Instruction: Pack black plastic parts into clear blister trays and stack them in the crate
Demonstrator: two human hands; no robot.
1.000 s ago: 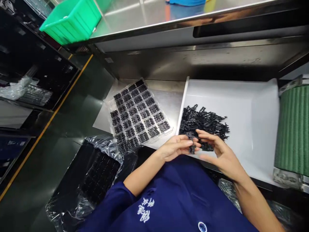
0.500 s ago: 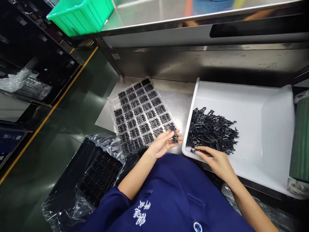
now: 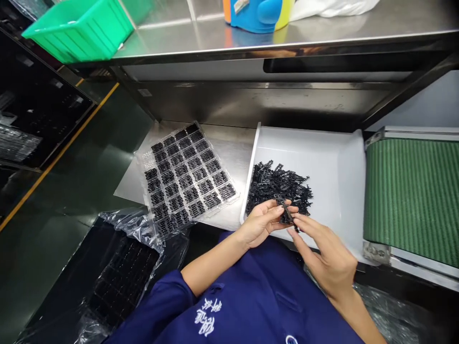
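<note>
My left hand (image 3: 263, 222) is closed around a few slim black plastic parts (image 3: 286, 210), above the near left edge of the white tray (image 3: 333, 167). My right hand (image 3: 326, 255) meets it from the right, thumb and fingertips pinching the lower end of those parts. Behind both hands, a heap of similar black parts (image 3: 283, 179) lies in the left half of the white tray. To the left sits a clear compartment tray (image 3: 234, 197), its pockets mostly filled with rows of black parts; a couple of pockets at its left edge hold none.
A green conveyor belt (image 3: 412, 196) runs to the right of the white tray. Overhead is a metal shelf (image 3: 179, 40) with a green bin (image 3: 82, 33) and a blue-yellow container (image 3: 256, 14). A plastic-wrapped black box (image 3: 71, 272) stands at lower left.
My left hand has moved right, from beside the compartment tray to over the white tray's edge. My right hand has come up to meet it at the parts. The view has swung right.
</note>
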